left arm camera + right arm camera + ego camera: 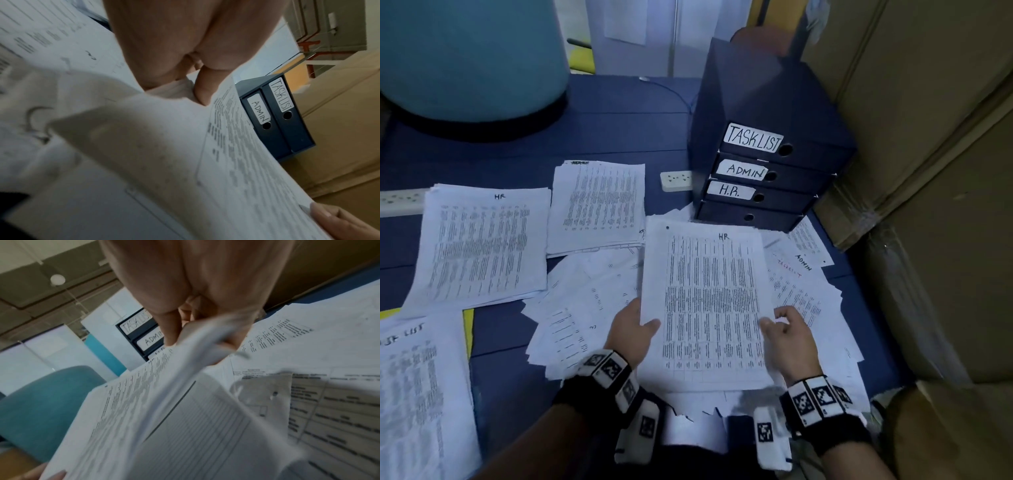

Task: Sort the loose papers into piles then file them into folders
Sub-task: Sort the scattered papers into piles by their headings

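Observation:
A printed sheet headed HR [709,301] is held up over the loose heap of papers [585,308]. My left hand [635,327] pinches its left edge, thumb on top; the same thumb [202,87] shows in the left wrist view. My right hand [779,323] pinches its right edge, fingers curled round the paper [197,344]. Sorted piles lie to the left: an HR pile [479,243], a second pile [597,202] behind it and a task list pile [417,383] at the near left. Dark blue folders [767,171] labelled TASKLIST, ADMIN and H.R. are stacked behind.
Cardboard boxes [928,171] wall the right side. A teal chair back [472,58] stands at the far left. Two white power strips [676,180] [400,202] lie on the blue table [619,126]. More loose sheets marked ADMIN [804,263] spread right of the held sheet.

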The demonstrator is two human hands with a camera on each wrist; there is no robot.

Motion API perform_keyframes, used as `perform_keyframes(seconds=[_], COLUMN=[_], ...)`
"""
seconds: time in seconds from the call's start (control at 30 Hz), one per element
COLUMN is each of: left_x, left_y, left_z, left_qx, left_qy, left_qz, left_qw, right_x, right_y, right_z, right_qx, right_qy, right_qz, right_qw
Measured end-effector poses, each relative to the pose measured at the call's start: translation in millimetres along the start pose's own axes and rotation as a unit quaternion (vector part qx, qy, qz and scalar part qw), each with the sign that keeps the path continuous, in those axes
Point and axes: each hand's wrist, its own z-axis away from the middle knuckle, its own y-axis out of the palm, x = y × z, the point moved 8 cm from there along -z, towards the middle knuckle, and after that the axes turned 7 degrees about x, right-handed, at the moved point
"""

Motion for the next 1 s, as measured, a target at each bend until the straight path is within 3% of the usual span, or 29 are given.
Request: perform_keyframes(seconds=[0.13, 0.4, 0.57, 0.67, 0.77, 0.87, 1.0], left_x=[18, 39, 36, 24, 6, -15, -28], left_y=[-16, -29, -38, -47, -52, -44, -40], left_z=[1, 1, 3, 1, -1, -1, 5], left_qx=[-0.028, -0.022, -0.066, -0.092, -0.091, -0.028, -0.018], left_qy=[-0.02, -0.057, -0.091, -0.064, -0.028, -0.023, -0.023], left_qz=[0.027, -0.027, 0.001, 0.004, 0.053, 0.136, 0.115], left_qw=[0.999, 0.998, 0.994, 0.994, 0.994, 0.99, 0.993], right_x=[6, -6, -1, 5, 12, 17, 23], right_y=[13, 16, -1, -8, -2, 12, 36], right_z=[1, -10, -15, -20, -26, -27, -28], right_qx=[-0.009, -0.042, -0.067, -0.08, -0.055, -0.017, 0.034], right_qy=[-0.018, 0.007, -0.026, -0.037, -0.052, -0.064, -0.069], right_qz=[0.09, 0.114, 0.038, -0.023, -0.05, -0.076, -0.078], right_qw=[0.996, 0.993, 0.997, 0.996, 0.996, 0.995, 0.994])
